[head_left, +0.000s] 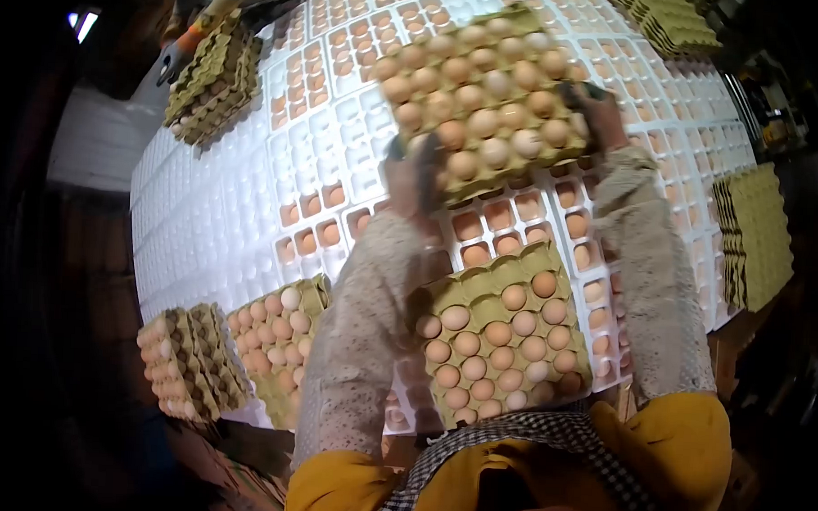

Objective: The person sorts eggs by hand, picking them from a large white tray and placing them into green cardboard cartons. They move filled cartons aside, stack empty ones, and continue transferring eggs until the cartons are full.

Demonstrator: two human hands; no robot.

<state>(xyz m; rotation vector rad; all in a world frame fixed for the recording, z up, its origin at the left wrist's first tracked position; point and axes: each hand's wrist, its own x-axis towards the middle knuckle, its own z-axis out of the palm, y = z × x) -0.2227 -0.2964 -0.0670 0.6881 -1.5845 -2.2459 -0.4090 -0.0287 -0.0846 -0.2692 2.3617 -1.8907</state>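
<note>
A yellow-green egg tray [485, 183] full of brown eggs is held out in front of me, over white moulded trays. My left hand [413, 176] grips its near left corner, partly blurred. On the right edge, my right hand [601, 116] is closed around the tray's side. Closer to my body lies another egg tray [466, 286], mostly filled, with several bare cups along its far side. White trays [355, 132] with rectangular pockets spread across the table, some pockets holding eggs.
At the lower left stand stacked egg trays [209, 357] and a tray of eggs [282, 411]. Another stack [219, 69] is at the upper left, near another person's hand [174, 58]. Empty tray stacks sit at the right [759, 236] and upper right [674, 21].
</note>
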